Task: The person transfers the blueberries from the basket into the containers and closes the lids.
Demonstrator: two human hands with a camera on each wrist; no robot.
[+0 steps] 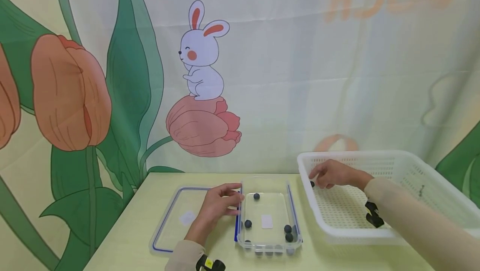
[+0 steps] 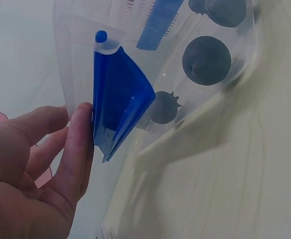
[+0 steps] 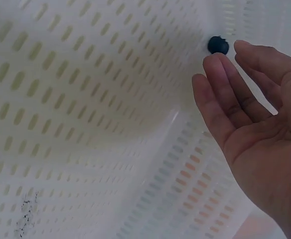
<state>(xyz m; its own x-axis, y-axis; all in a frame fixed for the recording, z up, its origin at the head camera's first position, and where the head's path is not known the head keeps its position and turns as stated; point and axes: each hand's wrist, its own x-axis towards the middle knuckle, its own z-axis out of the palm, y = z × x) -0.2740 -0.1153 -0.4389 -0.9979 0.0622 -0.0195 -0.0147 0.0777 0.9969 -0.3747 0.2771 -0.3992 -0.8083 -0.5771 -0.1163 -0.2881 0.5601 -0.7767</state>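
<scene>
Both hands' fingers lie relaxed, holding nothing; the right hand (image 1: 333, 174) half hides a blueberry (image 3: 218, 45).

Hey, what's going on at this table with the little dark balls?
A person sits at a table. Their right hand reaches into a white perforated basket, open fingers right next to one small dark berry in its corner. Their left hand rests against the blue latch of a clear plastic container that already holds several of the same berries. The container's lid lies flat beside it.
</scene>
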